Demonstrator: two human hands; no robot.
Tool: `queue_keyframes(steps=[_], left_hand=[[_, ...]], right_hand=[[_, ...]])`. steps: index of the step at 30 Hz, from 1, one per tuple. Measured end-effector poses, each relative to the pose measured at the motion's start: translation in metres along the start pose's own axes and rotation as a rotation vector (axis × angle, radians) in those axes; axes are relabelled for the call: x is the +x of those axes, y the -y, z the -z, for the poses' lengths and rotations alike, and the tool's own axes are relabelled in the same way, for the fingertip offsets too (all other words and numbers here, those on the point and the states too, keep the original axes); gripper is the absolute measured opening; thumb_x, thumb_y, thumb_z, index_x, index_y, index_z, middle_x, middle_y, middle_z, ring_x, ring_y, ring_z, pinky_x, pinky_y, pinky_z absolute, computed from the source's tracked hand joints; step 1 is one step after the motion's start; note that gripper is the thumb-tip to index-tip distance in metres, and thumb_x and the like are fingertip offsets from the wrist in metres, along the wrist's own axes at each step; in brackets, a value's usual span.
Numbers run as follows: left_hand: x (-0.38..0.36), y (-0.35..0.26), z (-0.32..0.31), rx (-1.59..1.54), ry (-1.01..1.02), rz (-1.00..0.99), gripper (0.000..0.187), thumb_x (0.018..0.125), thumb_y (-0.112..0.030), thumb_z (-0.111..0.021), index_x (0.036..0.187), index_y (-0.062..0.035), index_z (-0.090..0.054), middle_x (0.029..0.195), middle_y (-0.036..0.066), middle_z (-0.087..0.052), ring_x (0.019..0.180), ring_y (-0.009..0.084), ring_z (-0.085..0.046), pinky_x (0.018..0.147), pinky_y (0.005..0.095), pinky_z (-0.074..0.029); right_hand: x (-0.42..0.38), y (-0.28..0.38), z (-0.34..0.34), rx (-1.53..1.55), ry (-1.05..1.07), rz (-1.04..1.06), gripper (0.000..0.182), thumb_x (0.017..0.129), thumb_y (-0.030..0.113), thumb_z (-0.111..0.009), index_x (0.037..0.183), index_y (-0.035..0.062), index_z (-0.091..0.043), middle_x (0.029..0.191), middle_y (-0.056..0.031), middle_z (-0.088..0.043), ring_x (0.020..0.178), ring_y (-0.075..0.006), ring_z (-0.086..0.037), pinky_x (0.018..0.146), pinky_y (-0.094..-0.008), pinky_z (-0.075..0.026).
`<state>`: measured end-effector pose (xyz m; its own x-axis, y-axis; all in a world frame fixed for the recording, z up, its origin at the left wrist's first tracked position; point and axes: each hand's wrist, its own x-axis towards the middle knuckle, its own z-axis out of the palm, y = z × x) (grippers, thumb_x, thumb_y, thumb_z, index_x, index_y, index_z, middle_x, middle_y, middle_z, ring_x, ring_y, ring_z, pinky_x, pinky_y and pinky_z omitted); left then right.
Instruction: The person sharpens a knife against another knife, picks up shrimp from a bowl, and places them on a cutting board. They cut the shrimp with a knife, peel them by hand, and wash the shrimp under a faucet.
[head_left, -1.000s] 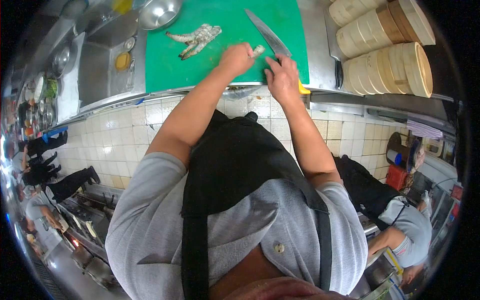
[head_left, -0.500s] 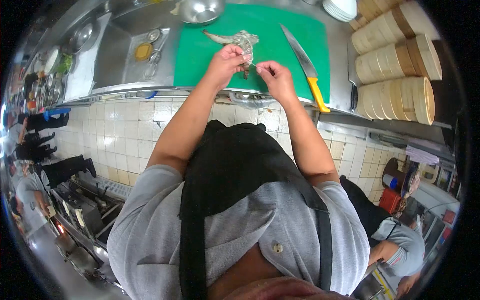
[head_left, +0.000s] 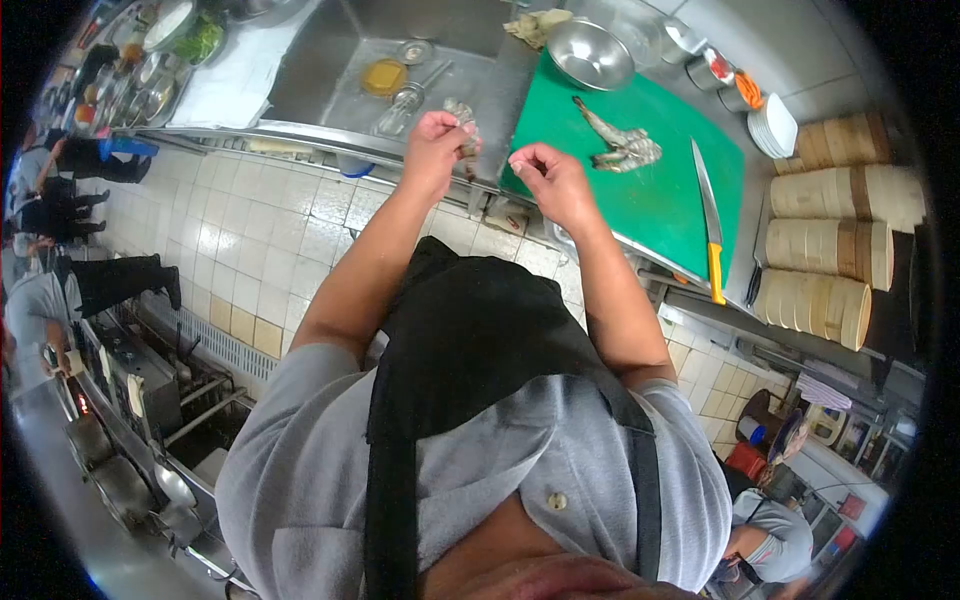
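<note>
Between the thumb and fingers of my left hand [head_left: 432,155] is a shrimp [head_left: 467,147], held at the edge of the sink. My right hand [head_left: 555,182] is pinched over the near left edge of the green cutting board [head_left: 566,120]; whatever its fingertips hold, if anything, is too small to name. More shrimp [head_left: 625,148] lie on the board, to the right of my right hand. Further right rests a knife [head_left: 707,205] with a yellow handle, its blade pointing away from me.
The sink [head_left: 330,80] holds a yellow sponge [head_left: 384,77] and a whisk [head_left: 404,105]. A metal bowl [head_left: 590,55] sits at the board's far edge. Bamboo steamers [head_left: 815,295] line the right. Several people stand at far left; another person [head_left: 775,535] is at lower right.
My view has turned, so the board appears further right. My left hand has moved off the board towards the sink with a shrimp, and my hands are further apart.
</note>
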<state>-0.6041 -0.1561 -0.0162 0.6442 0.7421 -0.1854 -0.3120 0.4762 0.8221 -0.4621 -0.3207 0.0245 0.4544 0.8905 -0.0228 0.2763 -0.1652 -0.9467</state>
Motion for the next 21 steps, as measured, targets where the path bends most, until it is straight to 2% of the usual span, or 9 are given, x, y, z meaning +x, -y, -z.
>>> queue_keyframes(steps=[6, 8, 10, 12, 15, 16, 18, 20, 21], left_hand=[[0.003, -0.033, 0.05, -0.147, -0.098, 0.007, 0.017, 0.096, -0.002, -0.067, 0.103, -0.0089, -0.053, 0.099, 0.009, -0.067, 0.09, 0.0286, -0.071, 0.082, 0.0424, -0.059], [0.004, -0.039, 0.056, -0.203, -0.125, 0.023, 0.015, 0.097, -0.002, -0.066, 0.103, -0.0087, -0.054, 0.1, 0.01, -0.067, 0.093, 0.0318, -0.072, 0.085, 0.0444, -0.059], [0.009, -0.039, 0.067, -0.257, -0.094, 0.008, 0.013, 0.098, -0.003, -0.065, 0.102, -0.0081, -0.055, 0.102, 0.011, -0.068, 0.098, 0.034, -0.072, 0.088, 0.0467, -0.059], [0.013, -0.043, 0.075, -0.267, -0.068, -0.002, 0.011, 0.098, -0.004, -0.065, 0.103, -0.008, -0.056, 0.103, 0.011, -0.068, 0.101, 0.0353, -0.071, 0.09, 0.0487, -0.058], [0.022, -0.051, 0.077, -0.248, -0.058, -0.02, 0.009, 0.099, -0.005, -0.063, 0.104, -0.0083, -0.056, 0.105, 0.012, -0.068, 0.105, 0.0356, -0.07, 0.092, 0.0505, -0.057], [0.024, -0.055, 0.075, -0.249, -0.069, -0.026, 0.008, 0.1, -0.005, -0.063, 0.103, -0.0083, -0.057, 0.105, 0.012, -0.068, 0.106, 0.0355, -0.07, 0.093, 0.0507, -0.057], [0.029, -0.058, 0.071, -0.249, -0.08, -0.047, 0.007, 0.1, -0.005, -0.062, 0.104, -0.0084, -0.057, 0.106, 0.012, -0.068, 0.108, 0.0354, -0.069, 0.094, 0.0508, -0.057], [0.035, -0.057, 0.07, -0.242, -0.08, -0.067, 0.008, 0.1, -0.005, -0.062, 0.104, -0.0086, -0.057, 0.108, 0.012, -0.068, 0.11, 0.0351, -0.069, 0.094, 0.0507, -0.057], [0.04, -0.057, 0.071, -0.22, -0.076, -0.082, 0.008, 0.1, -0.005, -0.062, 0.105, -0.0086, -0.057, 0.108, 0.012, -0.068, 0.109, 0.0335, -0.069, 0.092, 0.0495, -0.057]], right_hand=[[0.041, 0.042, -0.02, -0.209, 0.051, 0.032, 0.014, 0.097, 0.013, -0.069, 0.105, 0.002, -0.072, 0.093, -0.0042, -0.074, 0.081, -0.0115, -0.064, 0.077, -0.0292, -0.053], [0.054, 0.081, -0.008, -0.128, 0.022, 0.105, 0.012, 0.098, 0.011, -0.068, 0.105, 0.003, -0.073, 0.095, -0.0029, -0.074, 0.082, -0.0122, -0.065, 0.078, -0.0288, -0.053], [0.067, 0.129, 0.01, 0.116, 0.02, 0.26, 0.01, 0.098, 0.007, -0.067, 0.105, 0.0027, -0.073, 0.094, -0.0055, -0.073, 0.082, -0.0143, -0.066, 0.077, -0.0302, -0.054], [0.077, 0.169, 0.03, 0.432, 0.151, 0.5, 0.012, 0.098, 0.007, -0.066, 0.107, 0.0016, -0.072, 0.095, -0.0094, -0.072, 0.087, -0.015, -0.066, 0.078, -0.0325, -0.055], [0.109, 0.176, 0.032, 0.88, 0.406, 0.687, 0.015, 0.101, 0.008, -0.062, 0.109, -0.0003, -0.071, 0.1, -0.013, -0.072, 0.092, -0.0184, -0.067, 0.079, -0.0347, -0.056], [0.128, 0.154, 0.028, 0.938, 0.435, 0.544, 0.016, 0.102, 0.009, -0.058, 0.109, 0.001, -0.07, 0.107, -0.0114, -0.071, 0.097, -0.0203, -0.067, 0.08, -0.0337, -0.056], [0.166, 0.108, -0.015, 0.261, 0.189, 0.21, 0.02, 0.1, 0.008, -0.057, 0.115, 0.0036, -0.07, 0.116, -0.014, -0.071, 0.102, -0.0263, -0.069, 0.083, -0.0382, -0.057], [0.175, -0.012, -0.045, -1.167, 0.065, 0.464, 0.028, 0.097, 0.017, -0.064, 0.123, 0.0064, -0.07, 0.121, -0.0163, -0.071, 0.109, -0.0313, -0.069, 0.088, -0.0431, -0.056], [0.172, -0.03, -0.053, -0.95, 0.119, 0.375, 0.034, 0.096, 0.021, -0.066, 0.126, 0.006, -0.069, 0.121, -0.0187, -0.071, 0.109, -0.0342, -0.069, 0.089, -0.0442, -0.056]])
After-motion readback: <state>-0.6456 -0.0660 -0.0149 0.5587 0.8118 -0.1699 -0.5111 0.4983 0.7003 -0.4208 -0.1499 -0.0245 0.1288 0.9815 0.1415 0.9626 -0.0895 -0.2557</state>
